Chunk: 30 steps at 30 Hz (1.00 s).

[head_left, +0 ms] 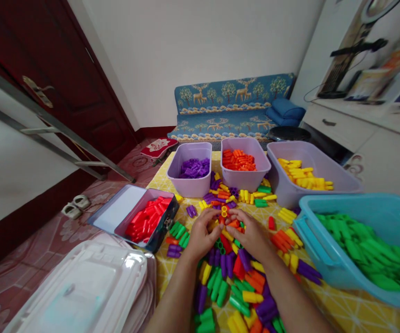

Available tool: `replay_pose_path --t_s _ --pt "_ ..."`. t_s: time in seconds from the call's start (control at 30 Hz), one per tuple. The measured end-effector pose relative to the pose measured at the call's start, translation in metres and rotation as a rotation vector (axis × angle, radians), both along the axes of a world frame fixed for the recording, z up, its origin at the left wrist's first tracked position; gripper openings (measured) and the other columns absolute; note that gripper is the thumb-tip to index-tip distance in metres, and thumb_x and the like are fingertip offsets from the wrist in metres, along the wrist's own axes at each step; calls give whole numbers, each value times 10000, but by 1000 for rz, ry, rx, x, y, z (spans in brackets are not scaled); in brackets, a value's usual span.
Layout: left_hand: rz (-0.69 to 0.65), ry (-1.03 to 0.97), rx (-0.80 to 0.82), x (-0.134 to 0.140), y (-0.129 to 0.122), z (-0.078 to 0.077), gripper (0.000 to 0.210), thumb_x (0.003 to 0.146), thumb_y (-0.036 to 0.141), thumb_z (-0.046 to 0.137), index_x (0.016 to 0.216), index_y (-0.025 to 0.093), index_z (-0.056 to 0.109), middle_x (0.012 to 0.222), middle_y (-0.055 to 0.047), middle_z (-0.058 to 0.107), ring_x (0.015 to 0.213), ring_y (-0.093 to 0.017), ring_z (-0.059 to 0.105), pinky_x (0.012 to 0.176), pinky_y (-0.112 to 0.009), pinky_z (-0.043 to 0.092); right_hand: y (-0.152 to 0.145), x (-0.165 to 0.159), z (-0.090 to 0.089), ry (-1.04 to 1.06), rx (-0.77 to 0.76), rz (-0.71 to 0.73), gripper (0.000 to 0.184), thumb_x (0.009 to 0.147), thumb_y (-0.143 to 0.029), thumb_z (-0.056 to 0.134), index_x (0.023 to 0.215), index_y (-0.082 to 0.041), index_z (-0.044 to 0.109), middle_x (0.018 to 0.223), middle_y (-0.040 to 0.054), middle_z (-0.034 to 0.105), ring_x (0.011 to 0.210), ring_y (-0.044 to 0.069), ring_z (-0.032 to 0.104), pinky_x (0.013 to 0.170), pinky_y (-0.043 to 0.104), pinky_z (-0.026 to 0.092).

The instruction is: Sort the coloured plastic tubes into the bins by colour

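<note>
My left hand (203, 232) and my right hand (249, 232) meet over a pile of coloured plastic tube pieces. Between their fingertips is a small yellow tube piece (224, 212), its round ends facing up. The fingers of both hands are curled in on it from either side. Beneath and in front of the hands lie mixed pieces, among them green tubes (217, 283), purple tubes (226, 264) and a yellow tube piece (253, 297). Orange pieces (283, 240) lie right of my right hand.
Behind the pile stand lilac tubs of purple pieces (190, 187), orange pieces (244, 178) and yellow pieces (285, 196). A blue tub (338, 268) of green pieces is on the right. At left are an open case (170, 217) with red pieces and stacked white lids (92, 282).
</note>
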<state>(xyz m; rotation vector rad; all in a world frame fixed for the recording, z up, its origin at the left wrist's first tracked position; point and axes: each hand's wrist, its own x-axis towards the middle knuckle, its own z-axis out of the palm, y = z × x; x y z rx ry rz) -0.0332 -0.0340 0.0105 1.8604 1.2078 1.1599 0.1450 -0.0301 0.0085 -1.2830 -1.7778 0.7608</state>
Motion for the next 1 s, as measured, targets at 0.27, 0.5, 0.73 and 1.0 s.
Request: replay_pose_path --t_s 0.27,0.5,0.73,1.0 --pt "-67 63 6 2 -4 3 216 882 267 535 968 226 728 961 -45 732 917 -191 654 847 -301 477 2 0 2 -131 144 -104 262 850 -345 570 1072 -245 667 971 54 697 908 232 626 847 395 473" --pt "346 155 149 -4 2 -10 226 889 249 497 924 183 710 965 -79 709 945 -221 623 877 -369 459 -9 9 24 181 23 -233 282 853 -415 572 1028 -205 637 858 54 725 776 209 671 772 336 502" --pt "356 167 109 -7 6 -16 222 882 245 496 902 176 706 935 -75 706 918 -214 622 861 -373 472 17 39 75 794 44 -545 263 787 -449 635 809 -187 619 714 28 706 693 164 676 683 277 513" --pt "334 160 102 -6 6 -15 209 860 224 509 890 167 708 918 -78 702 901 -209 626 852 -361 477 36 34 43 597 -60 -437 431 782 -470 570 1101 -180 584 1118 145 680 1042 278 639 888 465 482"
